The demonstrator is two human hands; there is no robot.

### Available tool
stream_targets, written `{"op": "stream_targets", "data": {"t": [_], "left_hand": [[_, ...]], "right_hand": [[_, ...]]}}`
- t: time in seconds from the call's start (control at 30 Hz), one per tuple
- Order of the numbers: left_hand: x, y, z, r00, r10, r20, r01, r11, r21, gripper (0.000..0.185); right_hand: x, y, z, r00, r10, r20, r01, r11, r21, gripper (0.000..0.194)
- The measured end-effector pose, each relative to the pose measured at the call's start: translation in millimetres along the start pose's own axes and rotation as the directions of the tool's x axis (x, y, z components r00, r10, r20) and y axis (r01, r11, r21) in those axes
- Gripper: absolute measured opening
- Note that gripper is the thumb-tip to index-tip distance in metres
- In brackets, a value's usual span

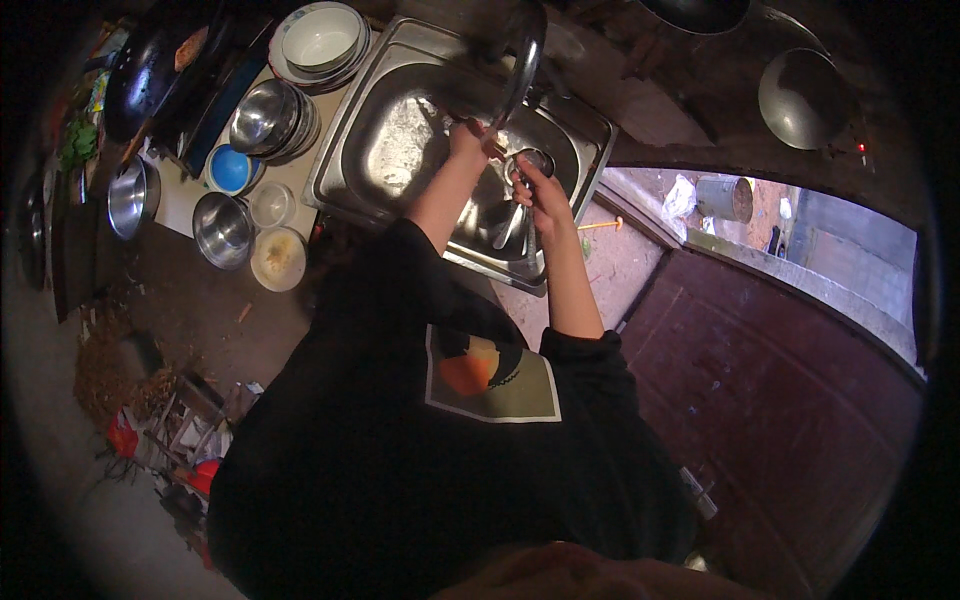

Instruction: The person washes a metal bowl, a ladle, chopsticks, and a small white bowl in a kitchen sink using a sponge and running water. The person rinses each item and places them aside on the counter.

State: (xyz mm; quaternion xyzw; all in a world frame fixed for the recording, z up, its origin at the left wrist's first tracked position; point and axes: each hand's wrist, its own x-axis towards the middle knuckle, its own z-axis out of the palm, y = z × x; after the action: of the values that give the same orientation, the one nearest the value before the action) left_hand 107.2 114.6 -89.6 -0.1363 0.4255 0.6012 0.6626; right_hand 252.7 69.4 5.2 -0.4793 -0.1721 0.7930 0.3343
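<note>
Both hands are inside a stainless steel sink (328,161), beneath a curved dark faucet (527,67). My left hand (469,141) is partly hidden by the faucet; a small brownish piece shows beside its fingers, and its grasp is unclear. To its right, my right hand (541,196) grips a small round metal utensil (534,159) at the near rim, thumb up. Its full shape cannot be made out. A metal spoon (510,229) slants in the basin below the right hand, beside another long metal handle (531,244).
Left of the sink, a counter holds stacked white enamel bowls (322,37), stacked steel bowls (264,118), a blue-lined bowl (231,169) and a steel bowl (223,230). A wok (161,67) lies farther left. A dark red door (765,405) stands at the right.
</note>
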Motion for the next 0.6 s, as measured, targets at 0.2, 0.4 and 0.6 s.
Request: {"op": "stream_targets", "data": {"t": [0.2, 0.4, 0.6], "left_hand": [[-19, 7, 2, 0.984, 0.064, 0.169, -0.058, 0.997, -0.042, 0.007], [-41, 4, -18, 0.990, 0.086, 0.110, -0.118, 0.938, 0.327, 0.007], [-70, 14, -40, 0.987, 0.072, 0.141, -0.121, 0.920, 0.372, 0.018]], "right_hand": [[12, 3, 1, 0.999, -0.014, -0.053, 0.015, 1.000, 0.026, 0.018], [45, 7, 17, 0.999, -0.018, -0.047, 0.018, 1.000, 0.010, 0.019], [77, 24, 50, 0.997, -0.040, 0.061, 0.044, 0.996, -0.071, 0.011]]}}
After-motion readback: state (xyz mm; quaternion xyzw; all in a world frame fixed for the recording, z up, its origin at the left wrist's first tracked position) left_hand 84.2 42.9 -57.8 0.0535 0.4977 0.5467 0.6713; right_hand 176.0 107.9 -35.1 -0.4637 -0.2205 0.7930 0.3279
